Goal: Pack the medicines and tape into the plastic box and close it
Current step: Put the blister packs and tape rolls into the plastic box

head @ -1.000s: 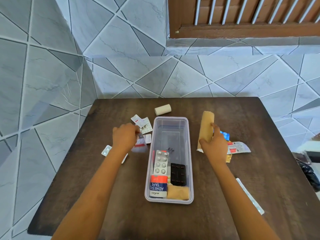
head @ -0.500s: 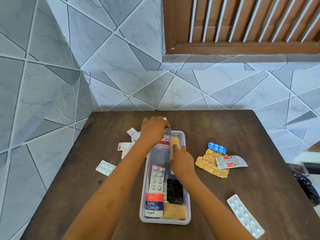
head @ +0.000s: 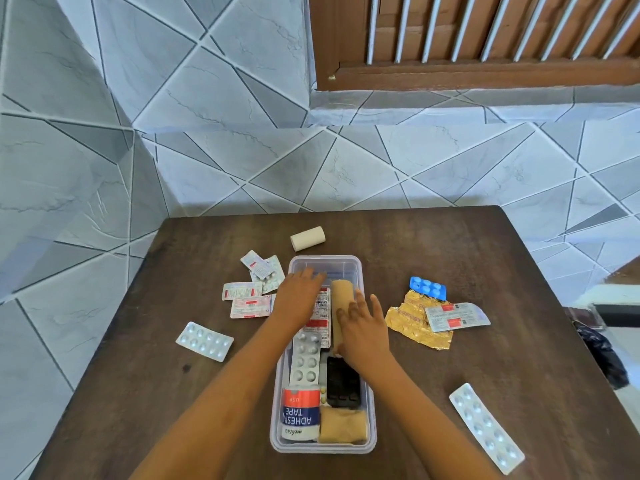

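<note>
The clear plastic box (head: 367, 368) stands open on the dark table (head: 485, 258). Inside lie an adhesive tape roll (head: 300, 412), a tan bandage (head: 343, 426), a black blister (head: 343, 381), a silver blister (head: 305, 358), a red-and-white strip (head: 322, 313) and a long tan bandage roll (head: 341, 303). My left hand (head: 298, 299) lies flat over the strip, fingers spread. My right hand (head: 363, 327) rests open on the tan roll, fingers apart. Loose on the table: a white tape roll (head: 307, 238), strips at the left (head: 249, 299), a silver blister (head: 204, 341).
Right of the box lie a blue blister (head: 427, 287), a gold foil strip (head: 415, 323), a red-and-white strip (head: 457, 317) and a long silver blister (head: 486, 427) near the front right. Tiled walls stand behind and left of the table. No lid is in view.
My right hand carried the long tan roll from the table into the box; my left brought a strip in. Both hands now lie flat and open on those items.
</note>
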Demonstrator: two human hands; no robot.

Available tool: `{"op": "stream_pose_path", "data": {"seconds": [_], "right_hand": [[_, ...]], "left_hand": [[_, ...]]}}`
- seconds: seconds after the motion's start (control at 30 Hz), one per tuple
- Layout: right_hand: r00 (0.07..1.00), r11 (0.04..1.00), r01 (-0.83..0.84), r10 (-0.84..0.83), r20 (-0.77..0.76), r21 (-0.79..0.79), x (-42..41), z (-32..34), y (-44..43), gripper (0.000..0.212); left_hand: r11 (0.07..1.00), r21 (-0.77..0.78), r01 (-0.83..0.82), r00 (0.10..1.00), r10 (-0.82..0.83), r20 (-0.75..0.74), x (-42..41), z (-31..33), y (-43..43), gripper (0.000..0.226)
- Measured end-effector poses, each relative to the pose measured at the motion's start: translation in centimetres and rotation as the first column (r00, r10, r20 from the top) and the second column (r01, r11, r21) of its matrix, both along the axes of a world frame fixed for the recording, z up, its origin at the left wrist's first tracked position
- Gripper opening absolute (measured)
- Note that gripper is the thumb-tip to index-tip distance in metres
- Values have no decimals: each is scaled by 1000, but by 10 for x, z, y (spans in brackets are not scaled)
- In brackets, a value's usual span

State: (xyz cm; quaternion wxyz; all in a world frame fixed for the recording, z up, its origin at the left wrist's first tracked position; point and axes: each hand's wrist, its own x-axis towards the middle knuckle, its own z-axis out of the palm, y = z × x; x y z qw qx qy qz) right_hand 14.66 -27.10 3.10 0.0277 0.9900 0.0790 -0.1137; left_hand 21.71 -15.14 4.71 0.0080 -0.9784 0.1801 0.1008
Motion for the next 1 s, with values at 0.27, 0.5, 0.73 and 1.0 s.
{"op": "stream_pose_path", "data": {"seconds": [0.27, 0.5, 0.73, 1.0], "right_hand": [[1000, 1000, -13, 13, 13, 25, 3, 1, 0, 61], [1000, 1000, -20, 20, 0, -20, 1, -2, 0, 68], [974, 915, 21, -110, 198, 404, -18, 2, -23, 52], [809, 708, 507, -588, 12, 491, -42, 1, -117, 45]], "left_hand": [[966, 228, 122, 977, -76, -202, -16, -14, -2, 52], [939, 317, 131, 977, -67, -203, 6, -15, -8, 82], [994, 107, 22, 998, -15, -62, -3, 7, -14, 35], [930, -359, 85, 979, -145, -145, -21, 22, -95, 38]]}}
